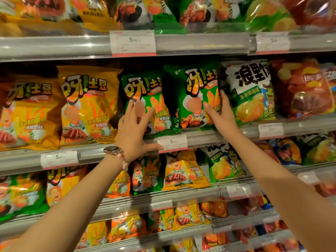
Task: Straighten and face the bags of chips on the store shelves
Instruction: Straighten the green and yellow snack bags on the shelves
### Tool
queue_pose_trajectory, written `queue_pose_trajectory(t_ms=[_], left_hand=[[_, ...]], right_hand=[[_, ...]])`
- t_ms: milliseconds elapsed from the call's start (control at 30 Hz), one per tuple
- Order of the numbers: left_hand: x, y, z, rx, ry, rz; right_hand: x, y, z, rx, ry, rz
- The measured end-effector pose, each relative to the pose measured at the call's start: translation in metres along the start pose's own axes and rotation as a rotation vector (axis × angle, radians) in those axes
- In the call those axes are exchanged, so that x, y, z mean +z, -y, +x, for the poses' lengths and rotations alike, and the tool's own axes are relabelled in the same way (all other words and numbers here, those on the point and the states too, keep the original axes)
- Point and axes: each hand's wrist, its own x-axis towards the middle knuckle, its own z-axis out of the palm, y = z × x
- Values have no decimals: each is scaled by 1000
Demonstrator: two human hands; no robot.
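Head view. Several store shelves packed with chip bags are seen, with both bare arms raised to the middle shelf (pixel 209 138).

Right hand (pixel 219 110): laid against the right edge of a green bag (pixel 195 97), with the thumb on the bag's front and the fingers reaching up along its side, so the edge is held between them. This bag stands upright and faces forward, just beside a white-topped green bag (pixel 251 91) on its right.

Left hand (pixel 134 130): fingers spread and straight, raised in front of a second green bag (pixel 143 104); the fingertips overlap its lower left face, but contact cannot be told. The thumb points right, along the shelf rail beside a price tag (pixel 172 143). A watch (pixel 113 150) and a bead bracelet are worn on this wrist.

The second green bag sits a little lower than the first and leans slightly. Yellow bags (pixel 87 104) stand to its left, and a red bag (pixel 301 88) is at the far right of the same shelf.
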Motion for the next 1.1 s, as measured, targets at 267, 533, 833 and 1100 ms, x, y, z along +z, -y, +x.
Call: queue_pose_trajectory(t_ms=[267, 533, 833, 1100], left_hand=[[37, -25, -74, 141, -339, -147], [104, -9, -150, -104, 175, -145], [134, 6, -142, -335, 604, 89], [133, 2, -132, -355, 613, 178]], right_hand=[[28, -18, -88, -302, -258, -27], [59, -71, -164, -89, 84, 56], [74, -108, -118, 368, 386, -315], [78, -121, -103, 458, 469, -368]])
